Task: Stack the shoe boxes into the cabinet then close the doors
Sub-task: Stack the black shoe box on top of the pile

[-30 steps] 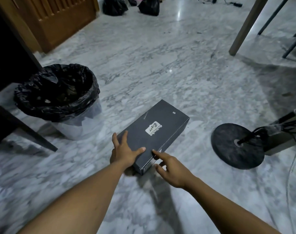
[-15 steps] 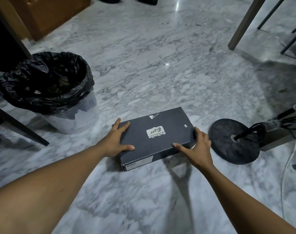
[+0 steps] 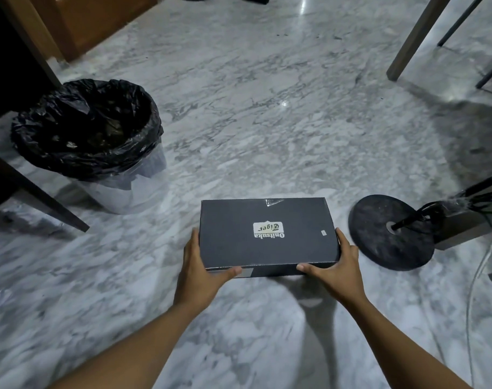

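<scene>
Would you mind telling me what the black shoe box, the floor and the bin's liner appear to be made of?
The shoe box looks like matt black cardboard: crisp folded edges, printed label on top. The floor seems polished marble or marble-look tile: grey veining, glossy reflections. The bin liner looks like thin black plastic film, crinkled and shiny.

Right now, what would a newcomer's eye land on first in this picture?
The black Onitsuka Tiger shoe box in the lower middle stands out first, with the left hand and right hand gripping its two short ends over the grey marble floor. To its left stands a bin lined with a black bag. To its right lies a round black stand base.
</scene>
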The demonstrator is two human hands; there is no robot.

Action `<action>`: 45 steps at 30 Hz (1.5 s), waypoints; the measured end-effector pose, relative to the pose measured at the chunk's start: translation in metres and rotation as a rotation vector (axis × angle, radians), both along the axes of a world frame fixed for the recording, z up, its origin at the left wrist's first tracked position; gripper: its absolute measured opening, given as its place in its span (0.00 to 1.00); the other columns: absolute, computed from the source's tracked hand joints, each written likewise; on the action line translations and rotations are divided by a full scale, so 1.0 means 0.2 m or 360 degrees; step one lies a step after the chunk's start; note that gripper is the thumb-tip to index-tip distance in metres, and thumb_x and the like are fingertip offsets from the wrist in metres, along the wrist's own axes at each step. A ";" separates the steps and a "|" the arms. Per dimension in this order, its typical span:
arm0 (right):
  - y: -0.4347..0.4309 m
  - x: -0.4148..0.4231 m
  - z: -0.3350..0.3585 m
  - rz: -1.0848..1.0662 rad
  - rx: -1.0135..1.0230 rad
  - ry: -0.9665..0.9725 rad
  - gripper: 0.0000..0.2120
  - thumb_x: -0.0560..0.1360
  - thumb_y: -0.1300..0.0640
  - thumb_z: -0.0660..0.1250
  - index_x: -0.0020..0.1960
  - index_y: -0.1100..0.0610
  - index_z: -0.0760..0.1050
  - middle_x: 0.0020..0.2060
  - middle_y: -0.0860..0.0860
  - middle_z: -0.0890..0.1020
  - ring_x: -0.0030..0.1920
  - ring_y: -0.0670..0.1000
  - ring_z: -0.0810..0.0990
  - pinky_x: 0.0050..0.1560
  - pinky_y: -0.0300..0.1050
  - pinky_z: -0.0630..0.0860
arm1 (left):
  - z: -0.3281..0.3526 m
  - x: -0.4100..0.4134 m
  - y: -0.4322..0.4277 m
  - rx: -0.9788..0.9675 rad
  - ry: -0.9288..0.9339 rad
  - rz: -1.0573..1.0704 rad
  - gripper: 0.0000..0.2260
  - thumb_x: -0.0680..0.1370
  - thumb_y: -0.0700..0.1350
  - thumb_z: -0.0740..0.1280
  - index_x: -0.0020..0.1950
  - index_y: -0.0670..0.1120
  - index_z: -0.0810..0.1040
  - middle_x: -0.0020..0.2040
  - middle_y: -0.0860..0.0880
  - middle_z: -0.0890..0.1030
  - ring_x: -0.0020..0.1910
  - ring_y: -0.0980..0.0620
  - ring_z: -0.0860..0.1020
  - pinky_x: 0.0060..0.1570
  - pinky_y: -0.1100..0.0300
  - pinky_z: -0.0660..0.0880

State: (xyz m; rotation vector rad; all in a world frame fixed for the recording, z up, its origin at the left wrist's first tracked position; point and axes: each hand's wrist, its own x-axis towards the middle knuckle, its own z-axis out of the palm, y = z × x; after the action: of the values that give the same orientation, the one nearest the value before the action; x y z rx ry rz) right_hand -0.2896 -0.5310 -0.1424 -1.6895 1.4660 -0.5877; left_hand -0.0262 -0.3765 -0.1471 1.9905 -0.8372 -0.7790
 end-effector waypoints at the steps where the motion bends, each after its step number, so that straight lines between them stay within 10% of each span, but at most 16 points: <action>1: 0.00 -0.01 -0.01 -0.0008 0.0018 -0.0026 0.57 0.54 0.45 0.87 0.76 0.40 0.60 0.59 0.46 0.67 0.54 0.38 0.72 0.61 0.42 0.69 | 0.00 0.01 -0.01 0.0019 -0.0008 0.0012 0.59 0.60 0.61 0.82 0.80 0.60 0.48 0.75 0.60 0.61 0.69 0.59 0.67 0.62 0.60 0.68; 15: -0.06 0.04 0.12 0.0225 -0.0048 -0.0244 0.51 0.51 0.42 0.88 0.71 0.43 0.71 0.59 0.51 0.81 0.60 0.51 0.81 0.58 0.54 0.80 | 0.19 0.18 0.04 0.0099 -0.0174 -0.0139 0.56 0.55 0.74 0.76 0.77 0.69 0.51 0.61 0.57 0.75 0.58 0.52 0.78 0.54 0.49 0.79; 36: 0.98 0.91 2.24 0.0801 -0.0988 -0.1122 0.47 0.52 0.48 0.86 0.65 0.37 0.66 0.57 0.30 0.75 0.56 0.26 0.74 0.50 0.21 0.71 | 2.29 0.62 1.49 -0.0637 -0.1364 0.0590 0.59 0.55 0.75 0.71 0.81 0.57 0.51 0.71 0.54 0.73 0.66 0.51 0.76 0.60 0.52 0.77; 45: 1.35 1.54 2.74 0.1260 -0.0867 -0.1448 0.66 0.44 0.30 0.83 0.77 0.45 0.61 0.68 0.42 0.74 0.68 0.48 0.73 0.70 0.54 0.72 | 2.79 0.76 2.15 -0.0807 -0.1566 0.1048 0.52 0.60 0.70 0.74 0.79 0.61 0.55 0.68 0.60 0.75 0.64 0.56 0.75 0.57 0.57 0.74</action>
State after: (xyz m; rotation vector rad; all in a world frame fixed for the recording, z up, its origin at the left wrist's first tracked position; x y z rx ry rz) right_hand 0.0179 -0.2612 0.4056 -1.8165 -0.0412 -1.1344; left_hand 0.1256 0.0527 0.4107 1.9205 -0.7015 0.7883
